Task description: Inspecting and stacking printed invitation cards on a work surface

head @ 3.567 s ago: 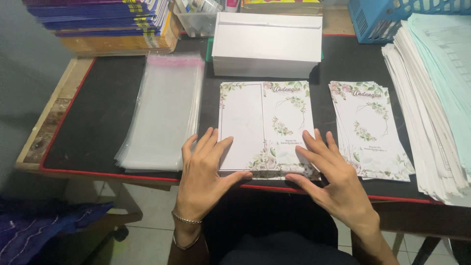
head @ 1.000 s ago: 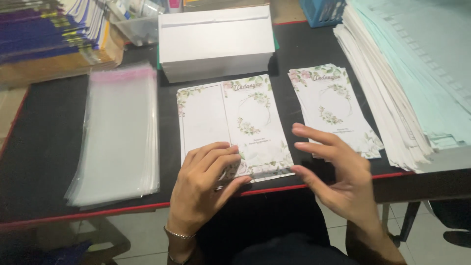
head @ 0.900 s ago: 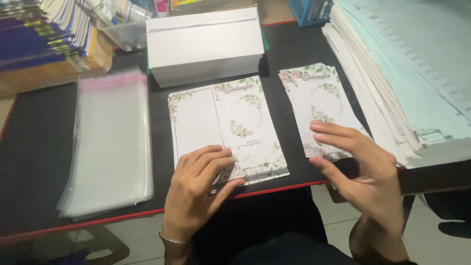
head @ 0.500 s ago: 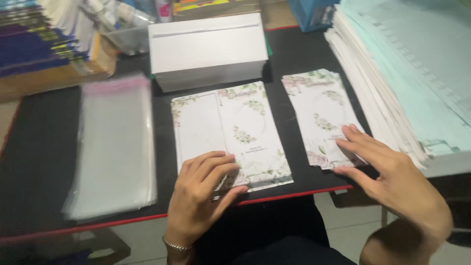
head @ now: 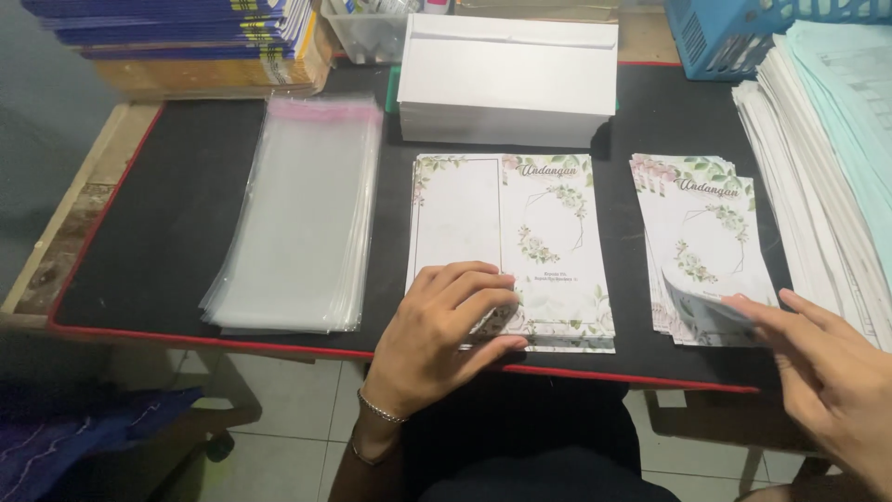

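A stack of unfolded white cards with flower borders [head: 520, 237] lies at the middle of the black mat [head: 158, 232]. My left hand [head: 441, 335] rests flat on the stack's near edge, fingers spread a little. A second stack of folded flower cards [head: 701, 237] lies to the right. My right hand [head: 832, 376] touches its near right corner, and the fingertips curl the top card's edge upward.
A pile of clear plastic sleeves [head: 297, 214] lies on the left of the mat. A white box [head: 506, 79] stands at the back. Sheets of paper [head: 827, 158] are stacked on the right, books [head: 177, 33] at the back left, a blue basket [head: 734, 28] at the back right.
My right hand has left the middle stack and moved right to the folded cards, where it lifts the top card's corner. The left hand has stayed on the middle stack.
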